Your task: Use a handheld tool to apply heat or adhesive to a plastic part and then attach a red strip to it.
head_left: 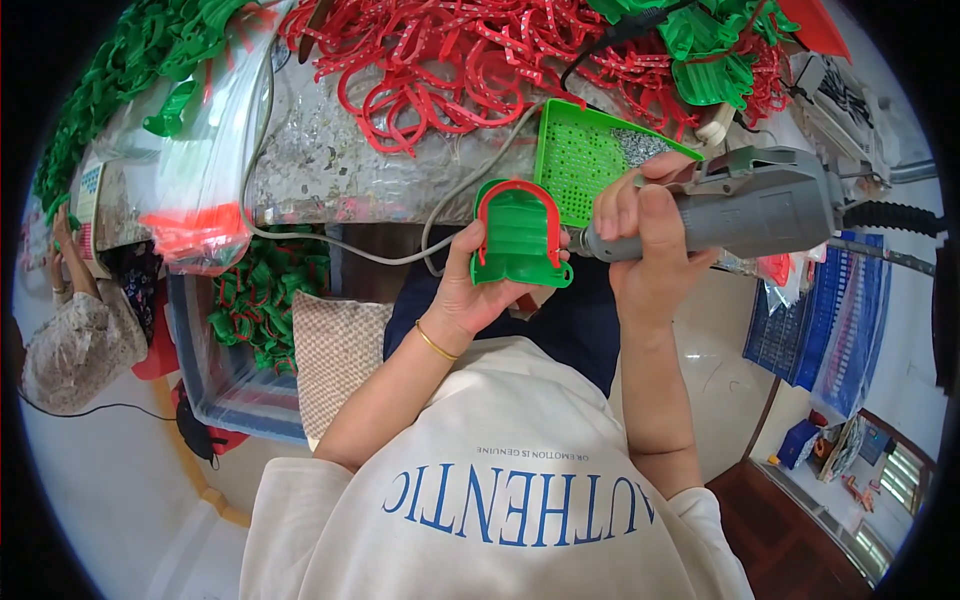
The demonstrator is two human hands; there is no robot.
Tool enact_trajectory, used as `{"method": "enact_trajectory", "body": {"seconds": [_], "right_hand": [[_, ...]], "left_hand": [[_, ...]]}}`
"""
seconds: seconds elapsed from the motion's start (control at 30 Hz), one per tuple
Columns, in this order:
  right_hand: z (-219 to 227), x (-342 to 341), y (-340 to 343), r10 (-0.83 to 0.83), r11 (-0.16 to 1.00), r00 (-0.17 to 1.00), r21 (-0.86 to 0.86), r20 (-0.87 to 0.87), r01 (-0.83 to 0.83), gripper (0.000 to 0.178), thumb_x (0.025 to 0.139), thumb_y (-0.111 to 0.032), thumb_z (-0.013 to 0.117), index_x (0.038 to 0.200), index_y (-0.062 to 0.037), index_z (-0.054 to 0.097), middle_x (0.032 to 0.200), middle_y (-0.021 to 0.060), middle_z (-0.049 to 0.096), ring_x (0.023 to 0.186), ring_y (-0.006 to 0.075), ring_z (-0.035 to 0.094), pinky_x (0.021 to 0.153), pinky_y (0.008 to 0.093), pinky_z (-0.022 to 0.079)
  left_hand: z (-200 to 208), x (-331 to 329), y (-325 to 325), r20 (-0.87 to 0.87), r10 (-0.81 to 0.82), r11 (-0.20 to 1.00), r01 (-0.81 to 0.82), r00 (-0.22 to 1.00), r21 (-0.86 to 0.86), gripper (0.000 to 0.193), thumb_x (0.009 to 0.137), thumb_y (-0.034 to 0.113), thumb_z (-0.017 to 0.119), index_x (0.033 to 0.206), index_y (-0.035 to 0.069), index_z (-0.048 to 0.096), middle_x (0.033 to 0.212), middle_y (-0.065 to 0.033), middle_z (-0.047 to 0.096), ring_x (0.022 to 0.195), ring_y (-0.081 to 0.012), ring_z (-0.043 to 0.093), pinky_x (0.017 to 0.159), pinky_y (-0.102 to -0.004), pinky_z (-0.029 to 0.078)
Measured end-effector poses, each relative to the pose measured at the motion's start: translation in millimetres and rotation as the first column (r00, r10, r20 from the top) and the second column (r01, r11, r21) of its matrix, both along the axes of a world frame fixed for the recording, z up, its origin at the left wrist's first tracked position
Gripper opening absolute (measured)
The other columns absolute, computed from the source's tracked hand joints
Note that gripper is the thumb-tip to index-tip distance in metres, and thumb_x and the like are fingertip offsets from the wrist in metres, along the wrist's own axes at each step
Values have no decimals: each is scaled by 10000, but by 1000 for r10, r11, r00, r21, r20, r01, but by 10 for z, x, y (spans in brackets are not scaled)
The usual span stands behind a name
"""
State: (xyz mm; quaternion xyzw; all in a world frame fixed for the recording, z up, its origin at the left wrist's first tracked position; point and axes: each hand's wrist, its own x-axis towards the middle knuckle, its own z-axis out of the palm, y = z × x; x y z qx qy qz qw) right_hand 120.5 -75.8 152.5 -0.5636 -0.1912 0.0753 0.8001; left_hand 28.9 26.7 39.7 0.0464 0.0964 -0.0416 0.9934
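My left hand (462, 300) is closed around a green plastic piece (520, 243), shaped like a small scoop, above my lap. A red curved plastic strap (517, 187) arches over its upper edge. My right hand (650, 240) grips a grey electric screwdriver (765, 210), which lies sideways with its nose pointing left. That nose meets or nearly meets the right side of the green piece; whether they touch I cannot tell. Just beyond both hands sits a bright green tray (548, 150) with small metal screws (648, 148) in its right corner.
Red straps (430, 70) heap across the table (330, 180), with green pieces (708, 60) at the far right. A grey cable (262, 130) crosses the tabletop. A blue bin (190, 385) at left holds finished-looking green-and-red pieces (265, 310). Another person's arm (78, 262) shows far left.
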Motion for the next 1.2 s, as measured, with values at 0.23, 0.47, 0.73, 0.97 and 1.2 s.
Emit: {"method": "enact_trajectory", "body": {"seconds": [0.23, 0.47, 0.73, 0.97, 1.2], "right_hand": [[-72, -27, 17, -13, 999, 1000, -49, 20, 14, 209, 878, -118, 615, 1017, -5, 506, 647, 48, 488, 563, 135, 478, 536, 292, 408], [-199, -22, 0, -44, 998, 997, -35, 56, 46, 178, 881, -92, 597, 1008, -5, 507, 642, 55, 489, 556, 138, 476, 525, 286, 409], [-227, -55, -4, -25, 997, 993, -66, 113, 33, 159, 881, -85, 585, 984, -8, 491, 636, 65, 483, 544, 141, 468, 513, 286, 412], [-178, -123, 1, 44, 999, 990, 17, 133, -46, 175, 881, -95, 587, 1000, -17, 484, 635, 63, 484, 532, 146, 470, 496, 289, 415], [43, 47, -89, 239, 967, 962, 54, 136, -248, 245, 881, -178, 616, 1028, -33, 484, 633, 34, 460, 518, 135, 451, 477, 270, 388]], "left_hand": [[-3, -26, -4, -20, -11, 999, 11, 1000, -31, 714, 824, 478, 614, 1324, 4, 428, 1252, -239, 526, 1138, -379, 536, 985, -452, 441], [1, -41, -16, -60, 28, 999, -30, 998, -29, 703, 829, 468, 612, 1332, 16, 419, 1264, -231, 519, 1151, -387, 525, 987, -462, 435], [41, -37, 17, -25, 4, 999, -3, 1000, 35, 733, 843, 502, 602, 1360, 27, 390, 1307, -253, 487, 1161, -305, 535, 975, -446, 453], [44, -84, 22, 0, -9, 1000, 9, 1000, 15, 734, 848, 509, 597, 1357, 22, 391, 1298, -245, 497, 1155, -297, 541, 939, -425, 483], [69, -58, 77, -6, -47, 995, 47, 999, 84, 692, 867, 478, 580, 1338, 1, 409, 1274, -240, 515, 1147, -319, 545, 957, -467, 464]]}}
